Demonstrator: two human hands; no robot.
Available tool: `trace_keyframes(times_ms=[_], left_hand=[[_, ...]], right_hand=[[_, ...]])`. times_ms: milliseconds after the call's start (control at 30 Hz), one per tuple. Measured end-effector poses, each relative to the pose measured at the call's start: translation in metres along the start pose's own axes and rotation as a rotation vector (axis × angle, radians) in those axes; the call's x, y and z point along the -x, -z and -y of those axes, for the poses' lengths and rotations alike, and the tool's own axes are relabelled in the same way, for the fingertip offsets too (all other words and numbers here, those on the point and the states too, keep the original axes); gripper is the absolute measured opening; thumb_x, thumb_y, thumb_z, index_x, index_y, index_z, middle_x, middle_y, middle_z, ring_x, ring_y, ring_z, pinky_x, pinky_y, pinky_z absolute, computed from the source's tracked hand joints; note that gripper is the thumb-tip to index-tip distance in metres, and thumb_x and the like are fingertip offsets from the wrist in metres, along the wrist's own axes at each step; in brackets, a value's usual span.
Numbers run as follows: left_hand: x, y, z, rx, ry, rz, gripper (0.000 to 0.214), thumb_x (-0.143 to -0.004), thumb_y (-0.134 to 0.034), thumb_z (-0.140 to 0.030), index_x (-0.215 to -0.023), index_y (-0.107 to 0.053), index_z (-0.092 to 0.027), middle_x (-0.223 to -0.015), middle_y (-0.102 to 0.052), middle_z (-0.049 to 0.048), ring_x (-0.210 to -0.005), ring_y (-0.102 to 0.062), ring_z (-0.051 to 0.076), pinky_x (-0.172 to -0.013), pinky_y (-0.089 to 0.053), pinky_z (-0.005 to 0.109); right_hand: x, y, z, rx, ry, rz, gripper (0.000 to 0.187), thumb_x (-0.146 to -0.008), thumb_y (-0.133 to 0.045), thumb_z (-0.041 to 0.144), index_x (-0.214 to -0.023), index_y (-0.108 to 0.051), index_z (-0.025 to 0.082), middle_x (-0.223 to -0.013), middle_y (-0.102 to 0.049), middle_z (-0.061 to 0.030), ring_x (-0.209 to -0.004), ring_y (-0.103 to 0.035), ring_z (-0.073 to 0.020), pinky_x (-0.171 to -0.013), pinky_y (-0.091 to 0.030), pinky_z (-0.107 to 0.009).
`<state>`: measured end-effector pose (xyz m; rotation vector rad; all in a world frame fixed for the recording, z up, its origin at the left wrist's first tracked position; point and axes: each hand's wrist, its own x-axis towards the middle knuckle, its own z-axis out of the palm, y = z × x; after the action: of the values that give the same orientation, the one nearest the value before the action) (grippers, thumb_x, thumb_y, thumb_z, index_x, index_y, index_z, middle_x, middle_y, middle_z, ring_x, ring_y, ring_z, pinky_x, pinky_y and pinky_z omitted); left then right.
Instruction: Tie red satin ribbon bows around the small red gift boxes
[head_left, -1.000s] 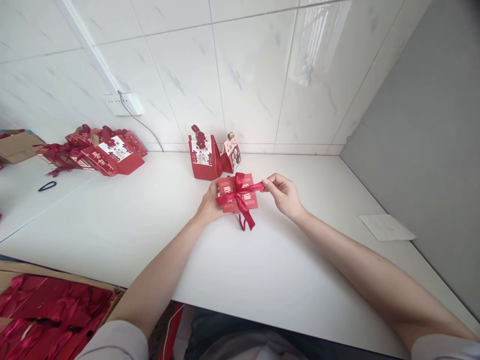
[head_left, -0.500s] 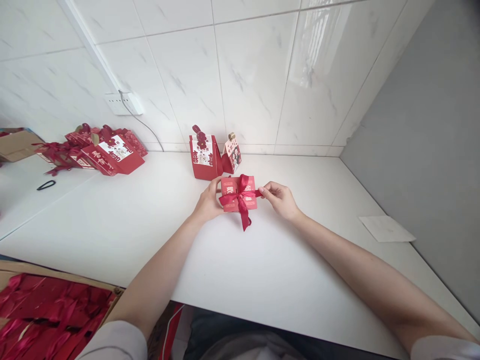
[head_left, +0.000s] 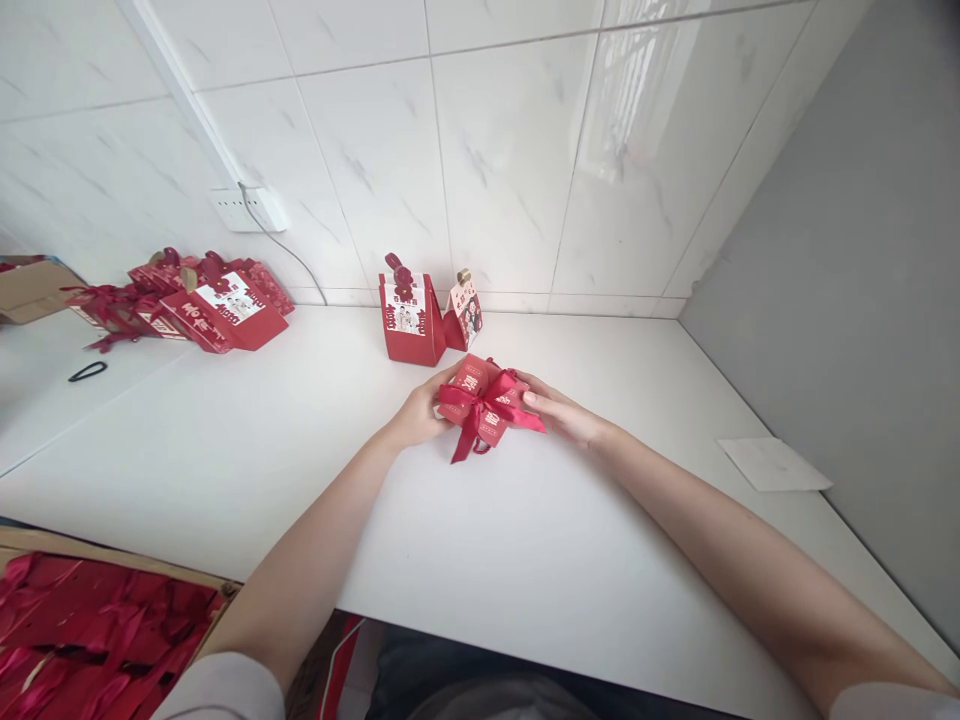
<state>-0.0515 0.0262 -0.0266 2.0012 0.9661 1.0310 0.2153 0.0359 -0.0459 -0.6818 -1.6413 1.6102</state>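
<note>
A small red gift box [head_left: 471, 382] with pale printed characters is between my two hands, over the middle of the white table. Dark red ribbon [head_left: 478, 402] crosses its top in a bow, with one tail hanging toward me and another reaching right. My left hand [head_left: 421, 412] grips the box's left side, its fingertips partly hidden behind it. On the right side, my right hand [head_left: 561, 408] holds the box with the thumb near the ribbon tail and the other fingers behind. Just beyond stand a red gift box with a picture label [head_left: 411, 318] and a smaller pink-fronted box [head_left: 466, 312].
Several red gift boxes [head_left: 225, 305] lie piled at the back left, near a black loop [head_left: 88, 371]. A carton of red ribboned boxes [head_left: 97, 620] sits at the lower left. White paper [head_left: 774, 464] lies by the grey partition [head_left: 847, 300] on the right.
The held box has turned at an angle, and its bow has turned with it. My right hand has gone from pinching a ribbon end to holding the box's right side.
</note>
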Motion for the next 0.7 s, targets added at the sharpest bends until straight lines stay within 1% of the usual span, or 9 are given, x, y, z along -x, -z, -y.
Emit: trace_keyframes(times_ms=[67,133,200,300,367,400,533,600,700], left_hand=[[-0.001,-0.002,0.008,-0.009,0.021,-0.042,0.077,-0.071,-0.077,-0.031,-0.142,-0.047,-0.018,-0.14,-0.056,0.0161,-0.128,-0.055,0.034,-0.106,-0.047,0.047],[-0.002,-0.005,0.014,0.015,0.044,-0.07,0.072,-0.074,-0.073,-0.03,-0.141,-0.047,-0.018,-0.14,-0.056,0.0155,-0.128,-0.055,0.033,-0.105,-0.047,0.046],[-0.004,-0.008,0.018,0.065,0.041,-0.116,0.071,-0.076,-0.067,-0.025,-0.142,-0.044,-0.021,-0.145,-0.052,0.0126,-0.133,-0.05,0.031,-0.11,-0.044,0.046],[-0.005,-0.009,0.017,0.138,-0.006,-0.185,0.077,-0.07,-0.062,-0.019,-0.144,-0.04,-0.025,-0.151,-0.044,0.0085,-0.143,-0.037,0.03,-0.12,-0.027,0.049],[-0.005,-0.009,0.014,0.178,-0.011,-0.237,0.074,-0.068,-0.058,-0.019,-0.14,-0.043,-0.025,-0.15,-0.046,0.0083,-0.145,-0.032,0.03,-0.121,-0.02,0.052],[-0.005,-0.009,0.011,0.192,0.003,-0.281,0.067,-0.069,-0.057,-0.021,-0.136,-0.047,-0.025,-0.146,-0.049,0.0088,-0.143,-0.035,0.03,-0.12,-0.022,0.053],[-0.004,-0.018,0.005,0.139,0.12,-0.437,0.031,-0.08,-0.059,-0.035,-0.108,-0.058,-0.022,-0.117,-0.063,0.0088,-0.114,-0.057,0.027,-0.101,-0.042,0.043],[-0.004,-0.025,0.003,0.084,0.178,-0.433,0.028,-0.084,-0.061,-0.042,-0.103,-0.06,-0.022,-0.11,-0.064,0.007,-0.1,-0.06,0.022,-0.089,-0.046,0.036],[-0.003,-0.034,0.003,0.045,0.219,-0.415,0.031,-0.086,-0.06,-0.048,-0.103,-0.061,-0.023,-0.108,-0.064,0.0055,-0.092,-0.058,0.019,-0.076,-0.046,0.029]], right_hand=[[-0.002,-0.001,-0.001,-0.102,-0.052,-0.042,0.081,-0.083,-0.071,0.051,-0.149,-0.032,0.024,-0.158,-0.035,-0.0136,-0.137,-0.047,-0.0272,-0.109,-0.045,-0.048],[-0.003,-0.005,-0.001,-0.184,-0.05,-0.12,0.085,-0.079,-0.075,0.048,-0.148,-0.032,0.023,-0.156,-0.038,-0.0145,-0.134,-0.05,-0.0291,-0.108,-0.046,-0.05],[-0.004,-0.012,-0.002,-0.278,-0.033,-0.205,0.078,-0.08,-0.074,0.046,-0.144,-0.037,0.024,-0.15,-0.047,-0.0129,-0.13,-0.054,-0.0307,-0.104,-0.049,-0.053],[-0.006,-0.023,-0.004,-0.405,0.013,-0.37,0.059,-0.08,-0.073,0.042,-0.132,-0.049,0.028,-0.138,-0.059,-0.0067,-0.128,-0.056,-0.03,-0.106,-0.048,-0.054],[-0.008,-0.026,-0.006,-0.469,0.039,-0.46,0.052,-0.077,-0.074,0.038,-0.124,-0.054,0.029,-0.131,-0.063,-0.0037,-0.127,-0.056,-0.0289,-0.11,-0.044,-0.053],[-0.008,-0.027,-0.007,-0.492,0.045,-0.488,0.05,-0.076,-0.075,0.036,-0.121,-0.055,0.03,-0.129,-0.064,-0.0027,-0.126,-0.056,-0.0285,-0.111,-0.042,-0.053],[-0.01,-0.021,-0.012,-0.527,0.051,-0.519,0.046,-0.074,-0.074,0.035,-0.116,-0.055,0.031,-0.122,-0.066,-0.0005,-0.127,-0.056,-0.0264,-0.114,-0.039,-0.052],[-0.01,-0.02,-0.012,-0.53,0.051,-0.504,0.045,-0.075,-0.073,0.036,-0.116,-0.054,0.031,-0.122,-0.067,-0.0005,-0.127,-0.056,-0.0261,-0.114,-0.04,-0.051],[-0.008,-0.021,-0.012,-0.517,0.047,-0.449,0.044,-0.077,-0.071,0.038,-0.117,-0.054,0.032,-0.126,-0.065,0.0004,-0.129,-0.054,-0.0256,-0.113,-0.04,-0.05]])
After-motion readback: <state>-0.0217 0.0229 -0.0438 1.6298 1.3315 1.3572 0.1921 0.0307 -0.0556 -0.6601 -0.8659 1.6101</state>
